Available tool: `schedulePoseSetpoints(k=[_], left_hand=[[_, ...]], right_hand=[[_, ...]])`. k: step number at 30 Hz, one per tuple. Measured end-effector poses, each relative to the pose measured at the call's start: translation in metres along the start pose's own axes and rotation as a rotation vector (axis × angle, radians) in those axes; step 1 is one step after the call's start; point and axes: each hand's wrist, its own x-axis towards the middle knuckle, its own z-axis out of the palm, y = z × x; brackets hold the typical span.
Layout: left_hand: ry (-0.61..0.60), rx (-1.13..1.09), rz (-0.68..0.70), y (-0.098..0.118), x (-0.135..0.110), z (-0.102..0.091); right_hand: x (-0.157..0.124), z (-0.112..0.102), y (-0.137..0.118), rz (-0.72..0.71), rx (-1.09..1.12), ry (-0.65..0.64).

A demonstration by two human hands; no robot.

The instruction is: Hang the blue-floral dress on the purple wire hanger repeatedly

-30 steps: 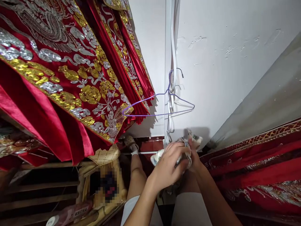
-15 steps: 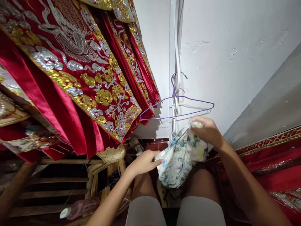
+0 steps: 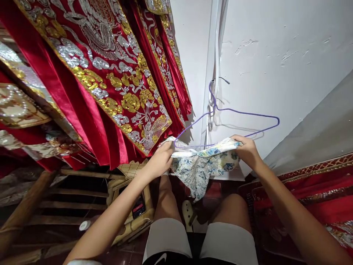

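A white garment with a blue, green and yellow floral print (image 3: 200,165) is stretched wide between my hands, its middle hanging down in folds. My left hand (image 3: 162,159) is closed on its left top edge. At the right top edge, my right hand (image 3: 248,150) pinches the cloth with thumb and fingers. A purple hanger (image 3: 245,113) hangs from a hook on the white wall, tilted up to the right. Its left corner and lower bar overlap the garment's upper edge, close to my left hand. I cannot tell whether the bar is inside the garment's opening.
Red costumes with gold and silver sequins (image 3: 131,101) hang at the left. Below them is a bamboo rack (image 3: 68,202) with a white-capped bottle (image 3: 85,225). More red fabric (image 3: 311,206) lies at the right. A pale clog (image 3: 188,213) is on the floor between my legs.
My hands have spread apart and raised the garment from a bunched heap up to the hanger. The hanger has tilted, its right end higher. The view has shifted slightly left.
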Motion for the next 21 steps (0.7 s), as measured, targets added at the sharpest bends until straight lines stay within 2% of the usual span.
schedulePoseSetpoints(k=[2, 5, 7, 9, 10, 12, 14, 15, 17, 19, 21], left_hand=[[-0.034, 0.039, 0.114, 0.013, 0.013, 0.004], [-0.066, 0.187, 0.313, 0.031, 0.032, 0.014], [0.019, 0.196, 0.383, 0.038, 0.044, 0.018], [0.088, 0.096, 0.370, 0.041, 0.056, 0.017], [0.076, 0.026, 0.338, 0.041, 0.061, 0.014], [-0.010, -0.110, 0.249, 0.042, 0.068, 0.007], [-0.088, -0.230, 0.139, 0.043, 0.073, -0.002], [-0.109, -0.295, 0.076, 0.043, 0.075, -0.006], [-0.126, -0.415, -0.041, 0.043, 0.082, -0.011], [-0.095, -0.494, -0.121, 0.041, 0.091, -0.011], [0.056, -0.560, -0.082, 0.035, 0.099, -0.004]], right_hand=[[-0.004, -0.003, -0.003, -0.006, 0.020, 0.006], [-0.013, 0.000, -0.010, -0.085, 0.039, -0.078], [-0.020, 0.004, -0.016, -0.145, 0.035, -0.140], [-0.025, 0.003, -0.020, -0.164, 0.010, -0.130], [-0.026, 0.000, -0.022, -0.154, 0.000, -0.073], [-0.023, -0.010, -0.021, -0.126, -0.006, 0.147], [-0.012, -0.028, -0.018, -0.091, -0.029, 0.367], [-0.005, -0.039, -0.017, -0.072, -0.059, 0.417], [0.012, -0.062, -0.017, -0.026, -0.143, 0.376], [0.027, -0.084, -0.022, 0.032, -0.192, 0.225], [0.035, -0.102, -0.032, 0.091, -0.164, 0.023]])
